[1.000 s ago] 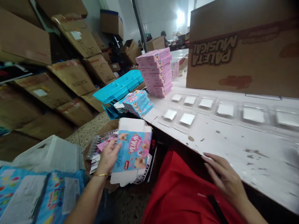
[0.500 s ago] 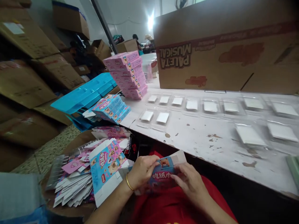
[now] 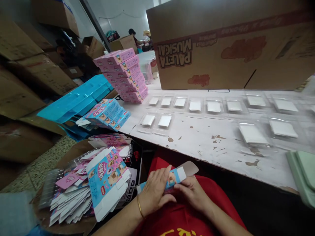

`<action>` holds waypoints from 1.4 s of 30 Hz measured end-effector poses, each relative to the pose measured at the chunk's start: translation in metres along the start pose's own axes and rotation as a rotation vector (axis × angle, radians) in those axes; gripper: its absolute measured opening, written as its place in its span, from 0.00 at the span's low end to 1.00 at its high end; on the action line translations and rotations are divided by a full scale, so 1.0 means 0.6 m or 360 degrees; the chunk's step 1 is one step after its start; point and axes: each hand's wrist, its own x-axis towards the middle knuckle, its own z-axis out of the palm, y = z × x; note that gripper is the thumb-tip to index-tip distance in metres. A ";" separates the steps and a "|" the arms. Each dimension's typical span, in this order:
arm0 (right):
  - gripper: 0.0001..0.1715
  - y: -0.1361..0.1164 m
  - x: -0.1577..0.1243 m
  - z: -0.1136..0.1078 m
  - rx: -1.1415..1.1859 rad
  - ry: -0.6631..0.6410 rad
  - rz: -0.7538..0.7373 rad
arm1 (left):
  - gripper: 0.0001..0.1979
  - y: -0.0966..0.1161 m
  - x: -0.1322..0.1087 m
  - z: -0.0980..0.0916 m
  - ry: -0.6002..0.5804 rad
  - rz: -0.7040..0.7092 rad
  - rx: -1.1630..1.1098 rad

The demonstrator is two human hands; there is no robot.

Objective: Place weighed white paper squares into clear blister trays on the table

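Observation:
Over my lap and the red apron (image 3: 182, 216), a blue printed box (image 3: 172, 177) with a white flap standing out at its upper right end lies between my hands. My left hand (image 3: 156, 188), with a gold bangle at the wrist, is laid over the box's left part, its fingers wrapped on it. My right hand (image 3: 193, 193) pinches the lower edge near the flap end. To the left, flat blue and pink box blanks (image 3: 108, 180) are heaped in an open carton (image 3: 88, 229).
Clear trays with white squares (image 3: 164, 121) stand in rows on the white table (image 3: 194, 137). Pink boxes (image 3: 123, 75) and blue boxes (image 3: 108, 113) are stacked at the left, beside blue plastic trays (image 3: 76, 98). A large carton (image 3: 231, 49) stands behind; a person (image 3: 132, 32) is far back.
The box has turned and now shows a narrower side. My left hand has moved over its top, and my right hand has shifted lower on it. The view has swung slightly right.

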 end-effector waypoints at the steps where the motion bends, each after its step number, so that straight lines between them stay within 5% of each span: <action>1: 0.16 -0.008 -0.002 0.001 -0.0042 -0.0062 -0.0092 | 0.38 -0.005 -0.002 0.001 -0.0042 0.0030 -0.0081; 4: 0.12 -0.025 -0.006 -0.004 -0.0328 0.0195 -0.0380 | 0.26 -0.020 0.001 -0.018 -0.0011 -0.0022 -0.0444; 7: 0.35 -0.017 0.001 -0.010 -0.0430 0.0734 -0.0337 | 0.18 -0.032 0.014 -0.053 0.0375 -0.0504 -0.0947; 9: 0.40 0.004 0.018 -0.006 -0.0243 0.0551 -0.0146 | 0.18 -0.038 0.019 -0.066 0.0558 -0.0831 -0.1446; 11: 0.30 0.028 0.042 0.001 -0.0030 0.0230 0.0031 | 0.20 -0.045 0.018 -0.064 0.0552 -0.1013 -0.1978; 13: 0.22 0.046 0.071 0.006 0.0072 0.0140 0.0153 | 0.21 -0.054 0.012 -0.049 0.0524 -0.1095 -0.2271; 20: 0.19 -0.009 0.178 -0.027 0.0263 0.0313 0.0323 | 0.18 -0.079 -0.022 0.001 0.0603 -0.1155 -0.2064; 25: 0.17 -0.053 0.197 -0.027 0.0473 0.0062 0.0547 | 0.25 -0.066 -0.006 -0.039 0.0696 -0.1028 -0.2504; 28: 0.18 -0.060 0.187 -0.015 0.0486 -0.0089 0.0569 | 0.29 -0.053 0.005 -0.074 0.0593 -0.0995 -0.2739; 31: 0.20 -0.058 0.177 -0.007 0.0410 -0.0123 0.0505 | 0.27 -0.045 0.011 -0.088 0.0505 -0.1060 -0.2513; 37: 0.14 -0.034 0.159 -0.009 0.0128 -0.0200 0.0217 | 0.22 -0.079 0.047 -0.088 0.0250 -0.0742 -0.1316; 42: 0.16 -0.040 0.156 -0.019 -0.0219 -0.0095 -0.0158 | 0.18 -0.094 0.068 -0.107 0.0342 -0.0593 -0.1003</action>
